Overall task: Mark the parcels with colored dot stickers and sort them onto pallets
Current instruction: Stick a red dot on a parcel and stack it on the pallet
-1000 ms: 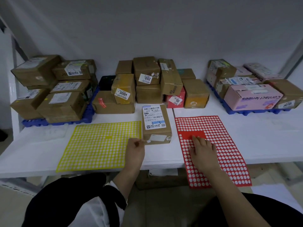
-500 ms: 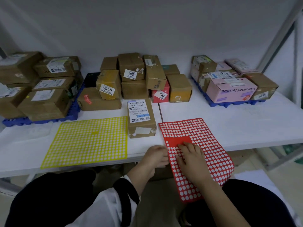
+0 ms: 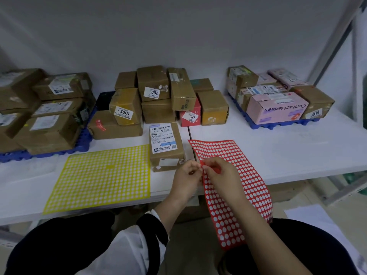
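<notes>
Two hands (image 3: 186,175) (image 3: 222,175), two sticker sheets (image 3: 99,175) (image 3: 248,175), two blue pallets (image 3: 79,148) (image 3: 278,125)

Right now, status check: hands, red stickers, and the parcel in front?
Left hand and right hand pinching the red sticker sheet at its left edge. Parcel beside it, untouched, no dot visible. Nothing between hands and parcel.

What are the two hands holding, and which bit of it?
Both the left hand and right hand pinch the red paper sticker sheet at its left edge, near the far corner. Their grip hides any peeled dot.
</notes>
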